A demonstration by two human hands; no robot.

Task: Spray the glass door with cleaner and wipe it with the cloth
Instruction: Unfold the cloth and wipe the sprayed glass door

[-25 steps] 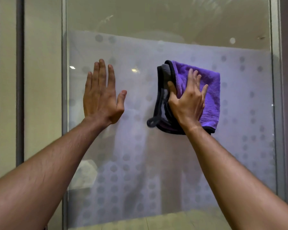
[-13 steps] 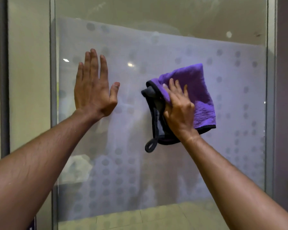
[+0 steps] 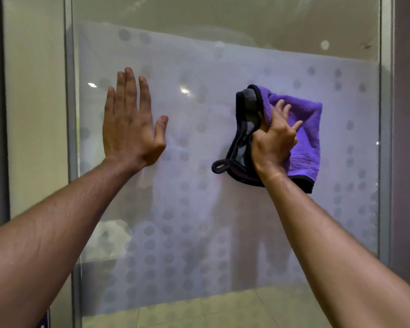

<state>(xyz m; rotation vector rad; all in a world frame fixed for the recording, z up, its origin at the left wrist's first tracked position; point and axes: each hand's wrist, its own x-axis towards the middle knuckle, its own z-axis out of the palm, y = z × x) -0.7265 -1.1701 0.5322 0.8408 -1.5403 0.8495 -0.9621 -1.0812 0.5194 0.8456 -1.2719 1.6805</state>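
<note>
The glass door (image 3: 223, 221) fills the view, with a frosted band of grey dots across its middle. My left hand (image 3: 130, 124) lies flat on the glass at the left, fingers straight and pointing up. A purple cloth (image 3: 308, 138) with a black hem, grey underside and a small loop is pressed to the glass at the right. My right hand (image 3: 273, 140) holds the cloth against the pane, knuckles raised, fingers bent into the pile and thumb hooked into the grey fold. No spray bottle is in view.
A grey metal frame (image 3: 69, 138) edges the pane on the left, and another frame strip (image 3: 385, 138) on the right. A beige wall panel (image 3: 33, 114) stands left of the door. Tiled floor shows through the clear glass at the bottom.
My right hand swept the cloth down and left, then back up and right, and the cloth bunched under the fingers. My left hand stayed flat on the glass.
</note>
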